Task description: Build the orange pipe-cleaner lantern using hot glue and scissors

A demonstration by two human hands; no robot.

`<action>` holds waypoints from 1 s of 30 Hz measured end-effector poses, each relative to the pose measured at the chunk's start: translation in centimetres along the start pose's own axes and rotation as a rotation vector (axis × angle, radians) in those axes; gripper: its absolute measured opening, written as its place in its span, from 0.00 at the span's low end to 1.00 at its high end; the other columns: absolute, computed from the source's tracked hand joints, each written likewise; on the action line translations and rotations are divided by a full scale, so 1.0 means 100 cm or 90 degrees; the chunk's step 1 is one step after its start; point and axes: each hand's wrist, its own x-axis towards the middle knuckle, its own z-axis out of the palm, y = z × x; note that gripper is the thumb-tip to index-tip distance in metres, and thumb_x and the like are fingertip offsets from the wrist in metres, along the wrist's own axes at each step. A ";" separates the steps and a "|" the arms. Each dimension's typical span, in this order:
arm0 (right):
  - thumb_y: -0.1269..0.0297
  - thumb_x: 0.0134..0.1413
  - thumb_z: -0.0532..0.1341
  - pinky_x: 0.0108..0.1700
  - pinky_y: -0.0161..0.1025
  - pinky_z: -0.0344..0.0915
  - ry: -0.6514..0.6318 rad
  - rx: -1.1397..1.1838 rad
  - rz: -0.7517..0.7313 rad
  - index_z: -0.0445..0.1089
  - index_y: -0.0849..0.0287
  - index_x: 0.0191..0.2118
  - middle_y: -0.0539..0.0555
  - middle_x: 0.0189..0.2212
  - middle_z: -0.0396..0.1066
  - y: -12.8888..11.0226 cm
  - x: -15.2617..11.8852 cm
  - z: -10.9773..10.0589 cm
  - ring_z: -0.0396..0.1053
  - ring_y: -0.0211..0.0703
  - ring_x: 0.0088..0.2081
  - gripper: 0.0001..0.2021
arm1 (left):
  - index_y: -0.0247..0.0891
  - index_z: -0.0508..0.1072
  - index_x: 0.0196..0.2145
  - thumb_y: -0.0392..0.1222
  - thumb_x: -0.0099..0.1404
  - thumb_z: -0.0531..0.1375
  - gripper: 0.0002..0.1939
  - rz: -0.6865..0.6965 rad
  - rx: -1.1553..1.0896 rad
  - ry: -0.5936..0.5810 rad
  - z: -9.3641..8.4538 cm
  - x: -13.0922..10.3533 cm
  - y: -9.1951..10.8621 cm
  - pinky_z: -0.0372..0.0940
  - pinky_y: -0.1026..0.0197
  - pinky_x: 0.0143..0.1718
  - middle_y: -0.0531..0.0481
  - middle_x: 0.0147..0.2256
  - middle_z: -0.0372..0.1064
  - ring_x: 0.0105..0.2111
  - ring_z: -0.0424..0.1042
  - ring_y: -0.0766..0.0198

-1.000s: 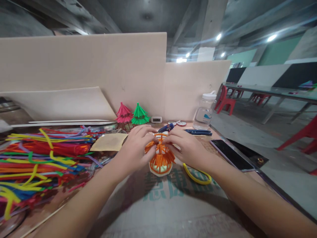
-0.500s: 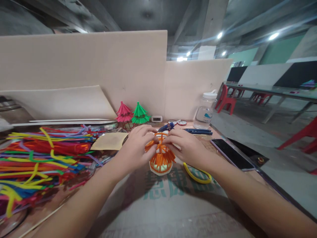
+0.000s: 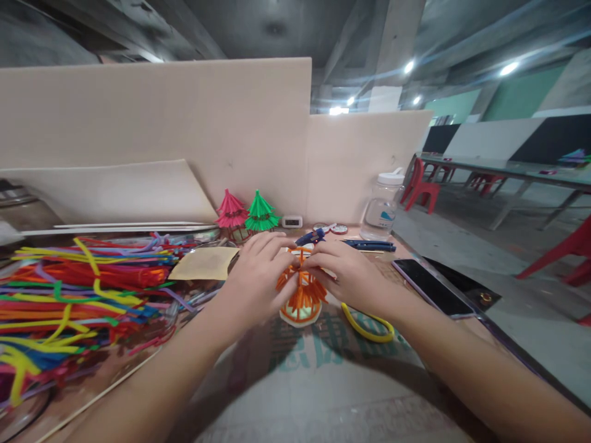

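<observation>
An orange pipe-cleaner model (image 3: 302, 298) shaped like a small pavilion stands upright on a pale many-sided base. My left hand (image 3: 265, 271) closes on its upper frame from the left, thumb and fingers pinched. From the right, my right hand (image 3: 339, 267) pinches the same upper part, fingertips close to those of the left. The fingers hide exactly which strand each grips. A bent yellow pipe cleaner (image 3: 369, 326) lies to the right, below my right hand. Behind the model rests a blue glue gun (image 3: 310, 237), partly covered.
Many coloured pipe cleaners (image 3: 83, 295) cover the left side. A pink model (image 3: 232, 210) and a green model (image 3: 261, 212) stand at the back beside a small digital clock (image 3: 292, 222). A water bottle (image 3: 382, 206), blue pliers (image 3: 369, 245) and a phone (image 3: 433, 287) are on the right.
My left hand has shifted slightly right and inward, its fingers covering more of the model's left side. The right hand has barely moved, and the model stays in place.
</observation>
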 end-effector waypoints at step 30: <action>0.79 0.59 0.61 0.40 0.42 0.66 -0.032 -0.007 0.000 0.74 0.63 0.39 0.57 0.35 0.74 0.006 0.002 -0.007 0.68 0.46 0.39 0.07 | 0.37 0.75 0.39 0.39 0.67 0.61 0.04 0.087 0.038 0.059 0.005 0.002 -0.007 0.64 0.43 0.55 0.42 0.46 0.75 0.50 0.68 0.50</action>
